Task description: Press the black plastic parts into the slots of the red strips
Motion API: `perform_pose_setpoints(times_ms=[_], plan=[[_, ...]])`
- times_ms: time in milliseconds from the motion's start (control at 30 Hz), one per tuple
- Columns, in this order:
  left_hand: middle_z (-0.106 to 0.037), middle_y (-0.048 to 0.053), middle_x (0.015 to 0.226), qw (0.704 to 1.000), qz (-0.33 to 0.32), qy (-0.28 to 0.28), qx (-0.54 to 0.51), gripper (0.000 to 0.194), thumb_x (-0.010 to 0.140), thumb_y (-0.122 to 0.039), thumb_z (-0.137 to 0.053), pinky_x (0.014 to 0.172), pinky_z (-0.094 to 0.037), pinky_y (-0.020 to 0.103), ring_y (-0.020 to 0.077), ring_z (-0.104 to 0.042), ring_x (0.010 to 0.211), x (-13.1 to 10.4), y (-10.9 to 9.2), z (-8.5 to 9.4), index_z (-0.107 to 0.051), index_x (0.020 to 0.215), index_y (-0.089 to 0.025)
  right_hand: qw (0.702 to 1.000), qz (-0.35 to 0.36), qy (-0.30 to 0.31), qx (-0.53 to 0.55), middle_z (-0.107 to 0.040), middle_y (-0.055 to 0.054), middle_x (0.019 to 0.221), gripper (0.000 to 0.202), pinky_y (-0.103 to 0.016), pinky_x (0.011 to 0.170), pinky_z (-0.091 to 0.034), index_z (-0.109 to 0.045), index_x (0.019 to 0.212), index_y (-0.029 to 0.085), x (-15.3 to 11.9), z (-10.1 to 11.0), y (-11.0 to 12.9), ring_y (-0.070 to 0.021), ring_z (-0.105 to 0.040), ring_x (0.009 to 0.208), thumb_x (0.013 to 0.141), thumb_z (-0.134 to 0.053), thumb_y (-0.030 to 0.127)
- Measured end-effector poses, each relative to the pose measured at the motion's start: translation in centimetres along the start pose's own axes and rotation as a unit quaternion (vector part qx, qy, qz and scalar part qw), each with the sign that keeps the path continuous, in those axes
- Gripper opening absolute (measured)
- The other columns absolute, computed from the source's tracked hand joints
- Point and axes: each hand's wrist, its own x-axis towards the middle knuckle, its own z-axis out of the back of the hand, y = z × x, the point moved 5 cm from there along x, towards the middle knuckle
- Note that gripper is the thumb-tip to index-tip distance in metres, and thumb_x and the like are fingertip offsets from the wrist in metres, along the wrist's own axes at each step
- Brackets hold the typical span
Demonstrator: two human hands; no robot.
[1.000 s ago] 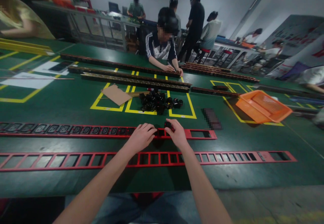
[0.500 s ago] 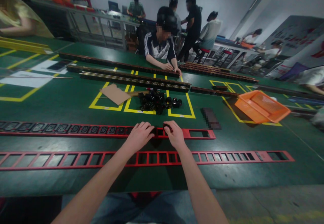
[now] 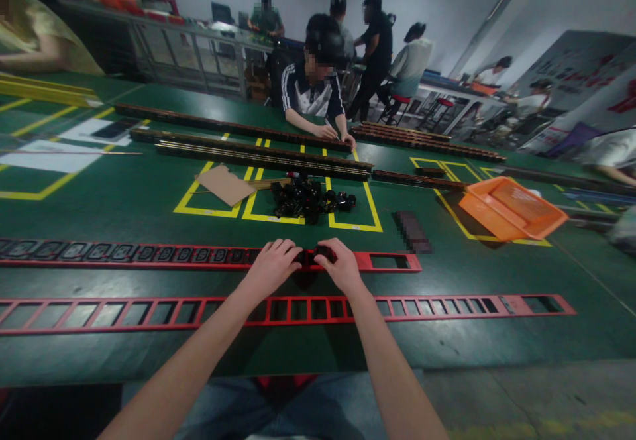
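Observation:
A long red slotted frame [image 3: 365, 261] lies across the table, its left part filled with a row of black square inserts [image 3: 185, 254]. Over this frame my left hand [image 3: 273, 266] is closed, fingers across the top and thumb on the near side. Its palm hides several slots, and a dark piece shows at its fingertips. Just to the right, my right hand [image 3: 342, 266] pinches a small black insert [image 3: 324, 252] above the frame's slots. Closer to me, a second red frame [image 3: 318, 310] with open slots lies under my forearms.
Beyond the frames sit a pile of black parts [image 3: 308, 200], a piece of cardboard [image 3: 225, 185] and a dark pixelated slab [image 3: 413, 231]. An orange basket [image 3: 511, 208] stands at right. Long dark rails [image 3: 263, 162] cross the table, with a co-worker [image 3: 315, 89] behind them.
My right hand has shifted slightly, and the black insert in its fingers shows more and sits further left. My left hand stays on the frame.

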Motion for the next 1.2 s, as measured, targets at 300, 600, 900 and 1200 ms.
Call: perform_pose_setpoints(times_ms=[300, 600, 900, 1200], plan=[[-0.06, 0.007, 0.112, 1.0, 0.007, -0.004, -0.008, 0.029, 0.093, -0.029, -0.055, 0.086, -0.045, 0.04, 0.0242, -0.054, 0.103, -0.1, 0.1, 0.0, -0.058, 0.121, -0.021, 0.999, 0.047, -0.012, 0.013, -0.066, -0.006, 0.1, 0.037, -0.041, 0.087, -0.05, -0.065, 0.111, 0.024, -0.1, 0.2, 0.6, -0.0247, -0.057, 0.099, 0.076, -0.079, 0.025], [-0.06, 0.008, 0.109, 1.0, 0.015, -0.005, -0.024, 0.026, 0.092, -0.029, -0.055, 0.086, -0.045, 0.041, 0.0245, -0.053, 0.102, -0.2, 0.1, 0.0, -0.06, 0.117, -0.022, 0.998, 0.032, 0.01, 0.05, -0.064, -0.006, 0.11, 0.04, -0.038, 0.09, -0.051, -0.063, 0.117, 0.025, -0.2, 0.0, 0.9, -0.0219, -0.06, 0.103, 0.078, -0.071, 0.018], [-0.059, 0.008, 0.109, 1.0, 0.013, -0.001, -0.02, 0.028, 0.092, -0.03, -0.055, 0.086, -0.045, 0.04, 0.0242, -0.052, 0.101, -0.2, 0.1, 0.0, -0.06, 0.118, -0.021, 0.996, 0.062, 0.041, 0.045, -0.063, -0.007, 0.11, 0.038, -0.039, 0.094, -0.05, -0.064, 0.113, 0.023, -0.2, -0.2, 1.5, -0.0218, -0.059, 0.105, 0.077, -0.065, 0.013], [-0.06, 0.007, 0.11, 1.0, 0.014, -0.001, -0.024, 0.028, 0.092, -0.029, -0.055, 0.086, -0.045, 0.04, 0.0238, -0.053, 0.103, -0.1, 0.1, 0.0, -0.059, 0.119, -0.022, 0.996, 0.068, 0.048, 0.021, -0.065, -0.006, 0.106, 0.036, -0.04, 0.092, -0.05, -0.064, 0.11, 0.023, -0.2, -0.2, 1.7, -0.0218, -0.059, 0.102, 0.076, -0.065, 0.012]])
